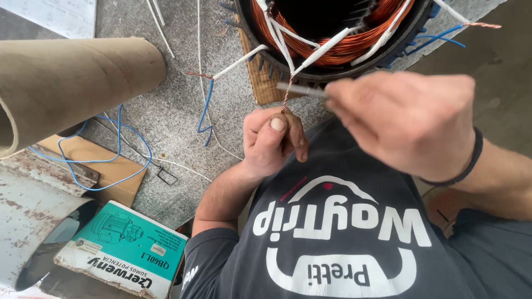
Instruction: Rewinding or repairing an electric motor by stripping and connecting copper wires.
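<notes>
At the top centre of the frame sits a round dark metal motor stator [260, 47], its ring wall toothed along the outer edge, and inside it lie glossy coils of bare copper winding [354, 47] laced with stiff white insulating sleeves [327, 47]. From one sleeve a short twisted copper lead [286, 99] hangs down toward the middle of the frame, its strands wound into a rope-like spiral. The left hand [274, 141], just below the stator, is curled with thumb on top, and its fingers pinch the lower end of that twisted lead. The right hand [407, 122], at centre right with a dark band around the wrist, is clenched around a thin grey metal tool [302, 89] whose tip touches the lead near its top, just beside the stator's rim. The stator rests on a small wooden block [260, 83] on a speckled grey stone table [172, 111]. Loose blue wire [119, 149] and thin white wire [202, 83] trail over the table toward the left. In the upper left lies a large smooth cardboard tube [72, 83]; at the lower left sits a teal and white cardboard box [124, 249], beside flat brown cardboard [108, 169] and a rusty painted metal sheet [33, 205].
</notes>
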